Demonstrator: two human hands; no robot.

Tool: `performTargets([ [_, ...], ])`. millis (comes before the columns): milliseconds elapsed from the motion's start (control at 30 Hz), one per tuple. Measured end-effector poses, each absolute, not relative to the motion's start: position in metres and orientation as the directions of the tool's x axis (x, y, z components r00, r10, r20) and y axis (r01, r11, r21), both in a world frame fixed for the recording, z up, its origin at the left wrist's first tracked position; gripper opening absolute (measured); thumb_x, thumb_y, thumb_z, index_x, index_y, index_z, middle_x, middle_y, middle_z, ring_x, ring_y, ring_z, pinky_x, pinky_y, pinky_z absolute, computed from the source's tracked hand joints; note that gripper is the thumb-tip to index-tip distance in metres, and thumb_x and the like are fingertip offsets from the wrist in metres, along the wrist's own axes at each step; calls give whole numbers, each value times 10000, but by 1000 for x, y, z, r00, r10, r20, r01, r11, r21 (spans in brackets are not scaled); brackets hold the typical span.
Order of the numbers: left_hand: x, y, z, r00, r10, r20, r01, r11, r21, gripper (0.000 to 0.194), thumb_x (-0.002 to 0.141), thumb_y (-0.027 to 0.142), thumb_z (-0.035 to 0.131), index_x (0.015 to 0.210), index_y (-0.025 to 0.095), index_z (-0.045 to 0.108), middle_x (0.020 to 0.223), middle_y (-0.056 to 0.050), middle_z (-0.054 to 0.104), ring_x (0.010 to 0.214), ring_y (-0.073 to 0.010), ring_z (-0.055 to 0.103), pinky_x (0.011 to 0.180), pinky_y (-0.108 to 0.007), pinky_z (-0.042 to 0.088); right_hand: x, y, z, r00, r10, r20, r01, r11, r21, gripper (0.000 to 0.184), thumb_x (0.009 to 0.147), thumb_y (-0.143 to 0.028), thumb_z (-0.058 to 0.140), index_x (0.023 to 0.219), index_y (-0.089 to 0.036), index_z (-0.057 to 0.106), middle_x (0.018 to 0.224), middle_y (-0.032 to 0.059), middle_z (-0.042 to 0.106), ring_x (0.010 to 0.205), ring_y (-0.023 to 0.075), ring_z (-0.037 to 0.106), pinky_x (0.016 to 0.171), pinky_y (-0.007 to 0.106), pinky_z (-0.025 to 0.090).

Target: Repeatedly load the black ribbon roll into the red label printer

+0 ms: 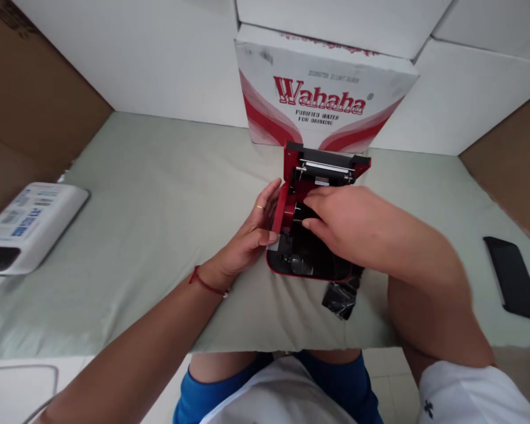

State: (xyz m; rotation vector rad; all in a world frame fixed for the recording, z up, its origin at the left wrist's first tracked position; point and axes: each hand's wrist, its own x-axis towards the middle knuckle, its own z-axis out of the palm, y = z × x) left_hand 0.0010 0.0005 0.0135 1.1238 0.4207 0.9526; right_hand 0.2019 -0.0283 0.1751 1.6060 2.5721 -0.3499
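A red and black label printer [287, 259] stands with its lid [327, 158] raised, so a black roller and a dark, glossy inner bay show. My left hand [258, 227] grips the printer's left side, thumb at the front corner and fingers along the outer wall. Over the open bay, my right hand [335, 218] reaches in from the right. Its thumb and fingers are bent around a small shiny part at the bay's left side; what they hold is hard to see. By the printer's front right corner lies a crumpled black plastic-wrapped item [342, 300].
Behind the printer stands a white and red water carton [322, 88] among stacked white boxes [168, 59]. A white device [39, 224] with a label sits at left, a black phone-like slab [514, 277] at right. Pale green cloth [159, 194] covers the table.
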Motion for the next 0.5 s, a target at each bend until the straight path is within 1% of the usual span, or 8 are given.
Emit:
performTargets([
  [100, -1, -1, 14, 543, 826, 148, -418, 114, 901, 995, 785, 403, 817, 1704, 446, 438, 1848, 32, 376, 1768, -404, 218, 1461, -610, 160, 218, -42, 199, -375, 927, 18, 914, 373, -158, 310, 1135, -337, 538, 1107, -234, 828, 1016, 42, 836, 903, 231, 762, 824, 346, 525],
  [133, -1, -1, 13, 538, 830, 146, -417, 112, 902, 994, 786, 417, 817, 1705, 449, 437, 1857, 37, 361, 1773, -403, 204, 1463, -609, 151, 223, -44, 204, -313, 942, 118, 933, 329, -144, 331, 1146, -349, 516, 1132, -248, 830, 1047, 33, 838, 951, 240, 767, 860, 359, 535],
  [200, -2, -2, 12, 529, 836, 145, -410, 102, 907, 989, 787, 445, 816, 1701, 462, 439, 1875, 52, 324, 1783, -401, 174, 1465, -607, 144, 231, -42, 208, -204, 944, 260, 965, 239, -111, 325, 1149, -351, 520, 1273, -245, 801, 1256, 49, 823, 1179, 297, 745, 1006, 405, 544],
  [267, -1, -2, 10, 523, 839, 149, -396, 85, 914, 986, 789, 464, 815, 1700, 471, 437, 1892, 64, 282, 1793, -395, 135, 1465, -603, 151, 238, -38, 206, -193, 953, 233, 973, 216, -77, 345, 1129, -345, 565, 1387, -203, 744, 1415, 96, 767, 1357, 361, 670, 1131, 462, 516],
  [300, -1, -1, 8, 517, 842, 154, -392, 73, 917, 986, 792, 471, 815, 1701, 474, 433, 1898, 69, 267, 1798, -386, 112, 1466, -596, 151, 240, -36, 205, -217, 960, 174, 971, 231, -64, 355, 1116, -354, 589, 1395, -185, 730, 1417, 116, 760, 1365, 380, 664, 1135, 480, 518],
  [367, -1, -1, 7, 490, 851, 188, -386, 19, 922, 995, 798, 490, 820, 1708, 484, 416, 1908, 85, 235, 1807, -359, 66, 1474, -569, 118, 243, -36, 203, -258, 963, 78, 964, 262, -49, 318, 1098, -373, 604, 1309, -188, 754, 1289, 119, 794, 1237, 370, 721, 1045, 475, 555],
  [433, -2, -1, 8, 450, 857, 250, -369, -77, 926, 1028, 802, 509, 837, 1723, 507, 380, 1918, 109, 197, 1813, -339, 27, 1478, -544, 51, 245, -41, 202, -282, 959, 34, 958, 284, -44, 264, 1088, -382, 591, 1168, -223, 786, 1137, 86, 817, 1069, 331, 757, 933, 442, 561],
  [500, -4, -2, 13, 412, 851, 326, -339, -189, 922, 1052, 812, 508, 862, 1730, 542, 349, 1922, 136, 167, 1815, -334, 0, 1473, -537, 0, 247, -49, 201, -263, 964, 42, 955, 266, -133, 238, 1063, -395, 615, 1028, -249, 799, 1021, 55, 817, 945, 288, 752, 861, 405, 537],
])
